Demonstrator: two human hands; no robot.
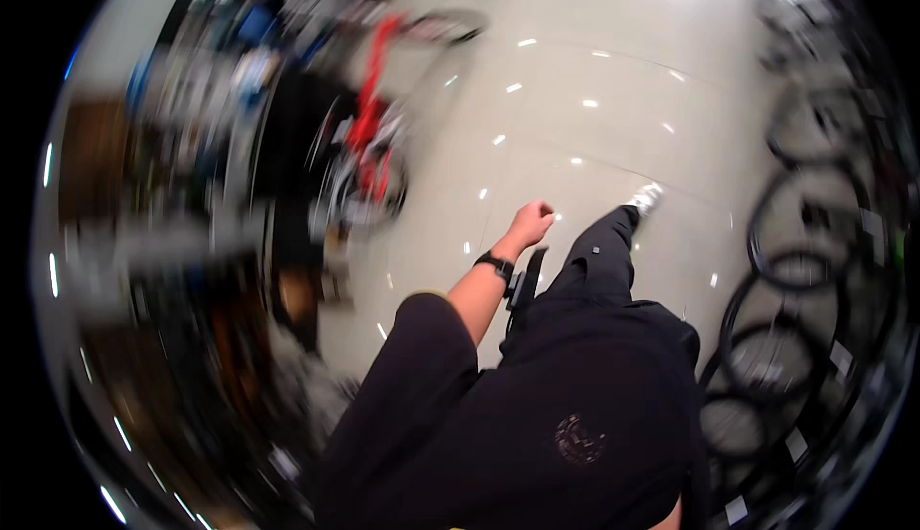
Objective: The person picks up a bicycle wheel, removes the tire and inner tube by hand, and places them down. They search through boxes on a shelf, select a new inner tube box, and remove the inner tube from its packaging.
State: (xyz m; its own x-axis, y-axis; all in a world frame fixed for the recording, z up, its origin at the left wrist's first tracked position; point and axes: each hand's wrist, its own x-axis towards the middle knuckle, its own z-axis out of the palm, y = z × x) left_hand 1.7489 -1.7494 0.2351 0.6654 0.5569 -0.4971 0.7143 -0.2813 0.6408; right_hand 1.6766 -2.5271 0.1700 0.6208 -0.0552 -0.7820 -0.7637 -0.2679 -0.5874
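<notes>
A pale, glossy tiled floor [594, 127] forms a broad open lane, widest ahead of the wearer and speckled with light reflections. Along its left edge stands a red bicycle [368, 127], its frame and wheels smeared by blur; beyond it, crowded shapes are too blurred to name. Along the right edge, dark-rimmed bicycle wheels [759, 233] overlap in a curving row, with small pale cards among them. Between these two sides, the floor leaves room around the hand and leg.

Seen from above, the wearer has a dark short-sleeved shirt [450, 434] and dark trousers [599, 262]. One leg reaches forward, ending in a light shoe [647, 198].

The left arm bends forward from its sleeve, a black watch [496, 265] around the wrist. The left hand [531, 224] is raised over the floor, well apart from the bicycle, its fingers loosely curled; whether they enclose anything cannot be told. Nearest to it, just below the hand and beside the left hip, is a dark, narrow item [527, 281], its kind unclear. The right hand is out of view, its state unknown; only a sliver of skin shows at the lower edge.
</notes>
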